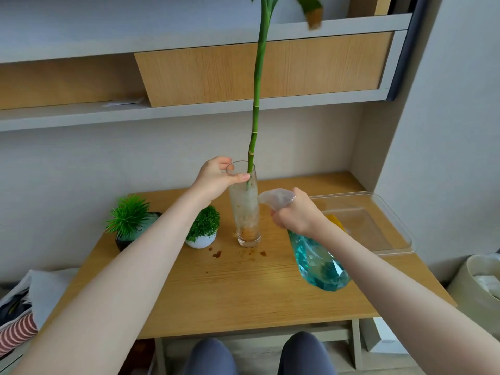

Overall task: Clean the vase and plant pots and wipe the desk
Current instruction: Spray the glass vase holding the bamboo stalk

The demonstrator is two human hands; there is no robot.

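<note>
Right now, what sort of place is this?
Likely a home study nook or bedroom: a small light wooden desk under built-in grey-and-wood wall shelves, with small green potted plants as decoration.

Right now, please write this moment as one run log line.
left hand: holds vase rim | right hand: holds spray bottle, nozzle at vase | desk: brown stains | pots: untouched
</note>
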